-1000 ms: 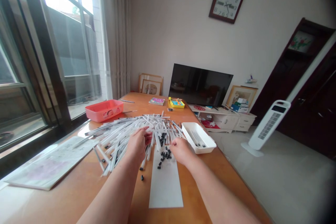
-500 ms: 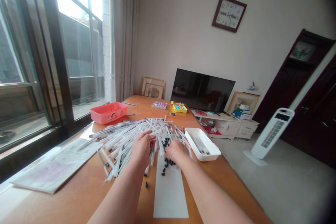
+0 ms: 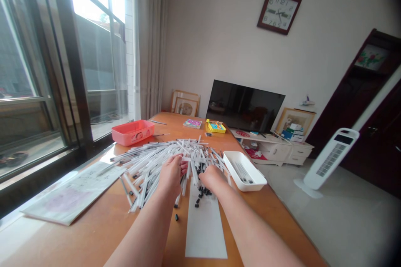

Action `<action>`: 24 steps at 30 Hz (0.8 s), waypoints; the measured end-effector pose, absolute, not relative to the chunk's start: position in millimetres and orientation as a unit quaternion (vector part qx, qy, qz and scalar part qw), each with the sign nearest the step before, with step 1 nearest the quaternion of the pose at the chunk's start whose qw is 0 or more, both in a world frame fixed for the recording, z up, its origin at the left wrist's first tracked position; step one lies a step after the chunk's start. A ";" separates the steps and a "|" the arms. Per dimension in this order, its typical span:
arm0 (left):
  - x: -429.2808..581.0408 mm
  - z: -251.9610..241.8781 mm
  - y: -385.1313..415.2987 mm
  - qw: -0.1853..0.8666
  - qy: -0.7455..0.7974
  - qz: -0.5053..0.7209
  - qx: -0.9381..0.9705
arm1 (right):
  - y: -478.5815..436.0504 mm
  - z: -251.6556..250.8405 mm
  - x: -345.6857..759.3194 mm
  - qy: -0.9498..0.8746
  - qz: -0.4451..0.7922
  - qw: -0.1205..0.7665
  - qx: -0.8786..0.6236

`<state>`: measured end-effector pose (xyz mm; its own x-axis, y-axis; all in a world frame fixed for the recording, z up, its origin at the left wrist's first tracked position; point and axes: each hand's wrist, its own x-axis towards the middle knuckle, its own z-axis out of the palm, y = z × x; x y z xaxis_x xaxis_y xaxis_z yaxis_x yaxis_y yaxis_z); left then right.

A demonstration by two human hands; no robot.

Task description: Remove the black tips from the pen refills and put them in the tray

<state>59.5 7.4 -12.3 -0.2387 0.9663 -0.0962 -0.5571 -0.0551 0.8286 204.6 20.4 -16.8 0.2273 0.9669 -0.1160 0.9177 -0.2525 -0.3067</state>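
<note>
A large heap of thin white pen tubes (image 3: pixel 156 159), some with dark ends, spreads over the table. My left hand (image 3: pixel 171 172) is at the heap's near side, fingers curled toward the thumb; what they hold, if anything, is hidden. Just to the right, my right hand (image 3: pixel 213 176) is closed with its fingertips down by the small black caps (image 3: pixel 204 191). Its grip is hidden from view. Those caps lie on the far end of a white paper strip (image 3: pixel 205 233). One loose black cap (image 3: pixel 176 217) sits on the wood left of the strip.
Right of the heap stands a white tray (image 3: pixel 261 183) holding several thin pen refills. A pink basket (image 3: pixel 133 133) is at the far left, a flat printed booklet (image 3: pixel 72 200) at the near left. Farther back lie a yellow box (image 3: pixel 216 127) and a small book (image 3: pixel 192 123).
The view has shifted slightly, so the whole scene sits a little farther right. Both hands keep nearly the same places and curled shapes by the heap and caps.
</note>
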 end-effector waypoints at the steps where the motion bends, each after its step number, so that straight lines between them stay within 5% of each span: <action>1: 59.2 -13.2 7.8 0.561 0.395 0.678 0.261 | 16.0 -14.1 205.5 -0.607 0.138 0.086 -0.778; 12: 59.6 -17.7 8.4 0.552 0.433 0.664 0.260 | -48.2 2.7 257.6 -0.641 0.055 0.215 -0.735; 18: 61.8 -19.9 11.0 0.564 0.430 0.674 0.207 | -79.8 -1.1 285.3 -0.644 0.215 0.357 -0.641; 24: 60.5 -24.6 14.5 0.582 0.414 0.675 0.186 | -104.4 8.8 285.5 -0.643 0.282 0.401 -0.588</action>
